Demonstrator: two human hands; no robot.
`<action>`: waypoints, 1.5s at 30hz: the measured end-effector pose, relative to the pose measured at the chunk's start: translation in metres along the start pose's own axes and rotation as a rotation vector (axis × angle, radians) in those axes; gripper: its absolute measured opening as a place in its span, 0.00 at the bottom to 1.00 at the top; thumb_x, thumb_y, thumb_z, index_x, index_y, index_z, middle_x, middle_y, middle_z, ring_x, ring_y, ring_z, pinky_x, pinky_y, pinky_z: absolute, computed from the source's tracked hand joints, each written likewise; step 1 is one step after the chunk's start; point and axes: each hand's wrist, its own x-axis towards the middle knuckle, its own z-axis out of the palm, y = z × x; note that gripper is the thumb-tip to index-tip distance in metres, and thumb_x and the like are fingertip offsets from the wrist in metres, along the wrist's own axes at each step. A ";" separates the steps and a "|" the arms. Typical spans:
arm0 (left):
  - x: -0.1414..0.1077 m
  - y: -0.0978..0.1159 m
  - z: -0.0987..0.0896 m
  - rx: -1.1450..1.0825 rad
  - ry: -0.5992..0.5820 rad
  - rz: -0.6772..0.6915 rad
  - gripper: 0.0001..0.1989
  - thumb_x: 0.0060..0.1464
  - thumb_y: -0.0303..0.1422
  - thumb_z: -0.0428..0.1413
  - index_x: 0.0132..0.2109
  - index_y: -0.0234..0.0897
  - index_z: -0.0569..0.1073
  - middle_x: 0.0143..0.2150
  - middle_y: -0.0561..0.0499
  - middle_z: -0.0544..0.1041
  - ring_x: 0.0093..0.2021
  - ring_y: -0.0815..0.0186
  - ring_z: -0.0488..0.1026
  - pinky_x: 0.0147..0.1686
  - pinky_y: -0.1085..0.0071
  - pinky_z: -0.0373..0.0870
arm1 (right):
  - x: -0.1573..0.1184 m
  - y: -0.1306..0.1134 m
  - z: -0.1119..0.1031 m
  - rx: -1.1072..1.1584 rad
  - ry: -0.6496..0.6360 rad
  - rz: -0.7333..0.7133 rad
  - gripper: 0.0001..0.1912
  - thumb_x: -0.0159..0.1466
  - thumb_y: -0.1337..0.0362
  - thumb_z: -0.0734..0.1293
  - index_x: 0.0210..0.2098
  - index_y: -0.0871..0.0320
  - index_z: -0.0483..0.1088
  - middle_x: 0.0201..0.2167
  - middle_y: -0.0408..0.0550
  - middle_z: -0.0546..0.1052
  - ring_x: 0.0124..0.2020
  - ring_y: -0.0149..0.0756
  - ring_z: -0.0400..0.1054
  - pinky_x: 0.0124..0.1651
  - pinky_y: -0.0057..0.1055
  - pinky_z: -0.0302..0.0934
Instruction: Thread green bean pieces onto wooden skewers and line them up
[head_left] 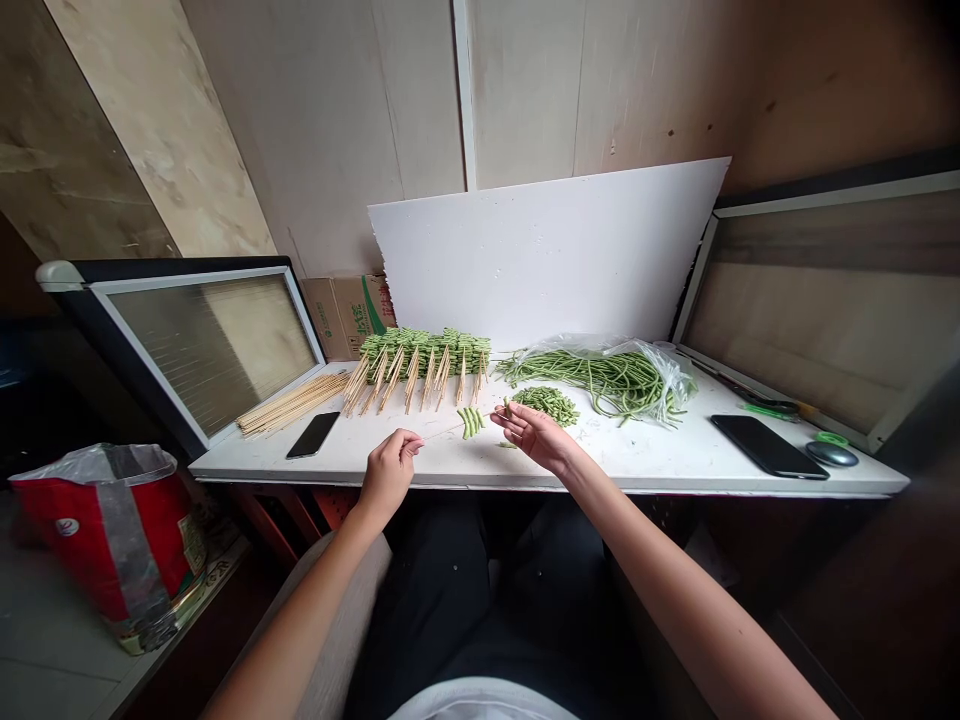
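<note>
Here we go: the left hand [390,475] is closed in a firm pinch on the near end of a thin bamboo skewer [442,432], holding it low over the desk [645,465]. The right hand [536,437] is open, fingers spread and curved, just beside the skewer's far end, where a short stack of cut green bean pieces [470,422] sits threaded on the stick. Good technique here looks like a steady grip close to the desk, so the thin stick doesn't bow, with the pieces pressed snug and square across it.

Just past the right hand's fingertips lies a loose pile of cut beans [546,405], and further right a clear plastic bag [660,365] spills long uncut beans [615,378] across the desk. Over to the left, a tidy row of loaded skewers [420,355] fans its bare stick ends toward the person, beside a bundle of bare skewers [292,403]. A black smartphone [313,435] lies near the left hand, and a second smartphone [769,446] sits out on the right. Behind it all, a white board [547,250] leans against the wall, and a cardboard box [345,317] peeks out beside it. Down on the left stands a red bucket [112,540] wrapped in grey tape.
</note>
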 end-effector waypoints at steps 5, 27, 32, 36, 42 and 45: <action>-0.001 -0.001 0.000 0.006 0.015 -0.016 0.08 0.67 0.31 0.52 0.39 0.40 0.74 0.31 0.51 0.79 0.33 0.64 0.78 0.36 0.70 0.72 | 0.002 0.003 -0.001 0.003 -0.005 -0.014 0.11 0.64 0.56 0.76 0.44 0.54 0.80 0.53 0.51 0.82 0.62 0.43 0.72 0.43 0.26 0.73; -0.001 0.007 -0.002 0.080 0.089 0.073 0.09 0.64 0.24 0.52 0.37 0.40 0.73 0.32 0.52 0.80 0.33 0.64 0.79 0.34 0.71 0.72 | -0.006 0.005 0.019 -0.096 0.120 -0.091 0.17 0.55 0.50 0.80 0.38 0.53 0.82 0.49 0.54 0.83 0.62 0.50 0.71 0.46 0.33 0.66; -0.004 0.013 0.002 0.081 0.118 0.126 0.09 0.66 0.25 0.52 0.37 0.40 0.74 0.32 0.51 0.80 0.33 0.65 0.79 0.35 0.72 0.73 | -0.011 0.016 0.036 -0.103 0.170 -0.109 0.17 0.52 0.50 0.81 0.34 0.54 0.82 0.46 0.53 0.83 0.57 0.49 0.73 0.50 0.37 0.66; -0.006 0.017 0.006 0.077 0.117 0.108 0.09 0.67 0.27 0.52 0.37 0.40 0.74 0.33 0.51 0.80 0.34 0.65 0.79 0.36 0.72 0.73 | -0.013 0.024 0.048 -0.128 0.219 -0.127 0.17 0.52 0.49 0.81 0.33 0.54 0.81 0.43 0.52 0.83 0.54 0.48 0.73 0.49 0.38 0.67; -0.003 0.011 0.002 0.079 0.112 0.039 0.09 0.67 0.30 0.52 0.37 0.40 0.74 0.32 0.50 0.81 0.34 0.64 0.79 0.36 0.70 0.73 | -0.011 0.007 0.036 -0.324 0.136 -0.196 0.16 0.56 0.50 0.79 0.40 0.52 0.82 0.50 0.51 0.81 0.53 0.48 0.73 0.46 0.38 0.71; -0.001 0.005 0.000 0.078 0.127 0.014 0.08 0.66 0.28 0.52 0.38 0.40 0.74 0.32 0.51 0.81 0.33 0.63 0.79 0.36 0.70 0.72 | -0.007 -0.008 0.011 -0.611 0.125 -0.323 0.16 0.58 0.51 0.78 0.41 0.52 0.83 0.48 0.53 0.82 0.50 0.50 0.73 0.49 0.43 0.70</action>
